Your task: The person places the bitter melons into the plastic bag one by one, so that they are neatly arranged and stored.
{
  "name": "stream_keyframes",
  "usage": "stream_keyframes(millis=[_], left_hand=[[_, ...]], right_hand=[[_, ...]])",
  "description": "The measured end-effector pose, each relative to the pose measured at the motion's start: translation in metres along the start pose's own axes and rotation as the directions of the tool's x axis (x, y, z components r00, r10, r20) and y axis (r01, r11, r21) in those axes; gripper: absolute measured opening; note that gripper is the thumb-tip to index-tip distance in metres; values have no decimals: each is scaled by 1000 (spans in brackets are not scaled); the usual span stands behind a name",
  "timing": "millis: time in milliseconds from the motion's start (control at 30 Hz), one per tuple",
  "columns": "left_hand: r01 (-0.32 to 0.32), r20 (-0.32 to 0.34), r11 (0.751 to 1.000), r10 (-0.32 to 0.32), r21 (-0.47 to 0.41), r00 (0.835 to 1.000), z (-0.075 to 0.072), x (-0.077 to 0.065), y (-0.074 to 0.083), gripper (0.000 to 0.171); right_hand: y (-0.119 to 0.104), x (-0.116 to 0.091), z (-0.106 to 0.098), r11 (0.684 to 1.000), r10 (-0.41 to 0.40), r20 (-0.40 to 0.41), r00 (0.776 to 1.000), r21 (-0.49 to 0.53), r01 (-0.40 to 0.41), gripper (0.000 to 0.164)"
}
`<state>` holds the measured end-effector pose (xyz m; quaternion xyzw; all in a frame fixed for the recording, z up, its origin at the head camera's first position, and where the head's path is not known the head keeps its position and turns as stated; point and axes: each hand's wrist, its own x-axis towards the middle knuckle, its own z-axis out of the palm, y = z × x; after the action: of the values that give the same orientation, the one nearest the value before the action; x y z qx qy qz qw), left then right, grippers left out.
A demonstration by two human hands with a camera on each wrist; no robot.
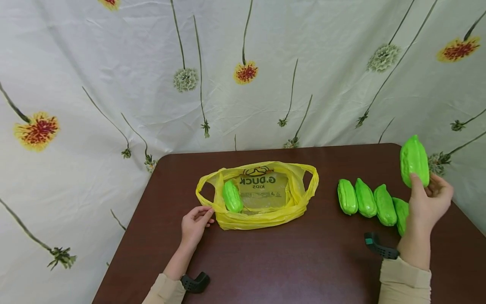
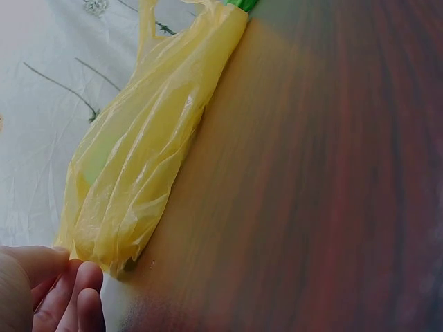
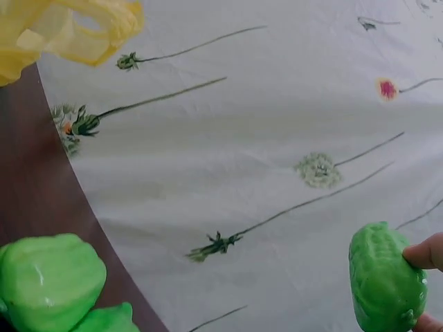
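Note:
My right hand (image 1: pixel 430 200) holds a glossy green ridged fruit (image 1: pixel 414 161) up above the table's right side, thumb on one face, its pointed tip upward. In the right wrist view, this same fruit (image 3: pixel 387 280) shows at the lower right. My left hand (image 1: pixel 196 226) pinches the near left edge of a yellow plastic bag (image 1: pixel 258 221). The bag lies with its mouth spread, and one green fruit (image 1: pixel 232 196) rests inside at the left. From the left wrist view, thumb and fingertips (image 2: pixel 59 261) meet at the bag's corner.
Several more green fruits (image 1: pixel 366 198) lie in a slanting row on the right of the dark brown table (image 1: pixel 281 266), one partly behind my right wrist. A white flowered cloth (image 1: pixel 228 105) hangs behind the table. Each wrist wears a black band (image 1: pixel 195 283).

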<state>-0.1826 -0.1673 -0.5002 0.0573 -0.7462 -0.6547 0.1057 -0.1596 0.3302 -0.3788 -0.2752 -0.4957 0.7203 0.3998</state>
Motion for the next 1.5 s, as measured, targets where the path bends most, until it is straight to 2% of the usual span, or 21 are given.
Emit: stream_keyframes(millis=[133, 333, 600, 900, 1267, 1500], left_hand=[[19, 12, 1000, -18, -18, 1000, 0, -1, 6, 22], [12, 21, 1000, -12, -3, 1000, 1, -9, 27, 20], [15, 13, 1000, -15, -2, 1000, 1, -10, 27, 17], [14, 15, 1000, -14, 2, 1000, 1, -9, 27, 17], [20, 12, 1000, -20, 1, 1000, 1, -10, 27, 18], [20, 17, 1000, -20, 2, 1000, 1, -10, 27, 18]], right_hand=[[-2, -9, 7, 999, -33, 42, 999, 0, 33, 37], [-6, -20, 16, 999, 7, 100, 995, -53, -2, 35], [-5, -35, 28, 993, 78, 179, 981, -97, -61, 37], [5, -58, 47, 991, 8, 238, 971, -130, 23, 30], [17, -92, 73, 977, 18, 372, 928, -204, 63, 34], [26, -116, 89, 984, -5, 446, 895, -158, 84, 36]])
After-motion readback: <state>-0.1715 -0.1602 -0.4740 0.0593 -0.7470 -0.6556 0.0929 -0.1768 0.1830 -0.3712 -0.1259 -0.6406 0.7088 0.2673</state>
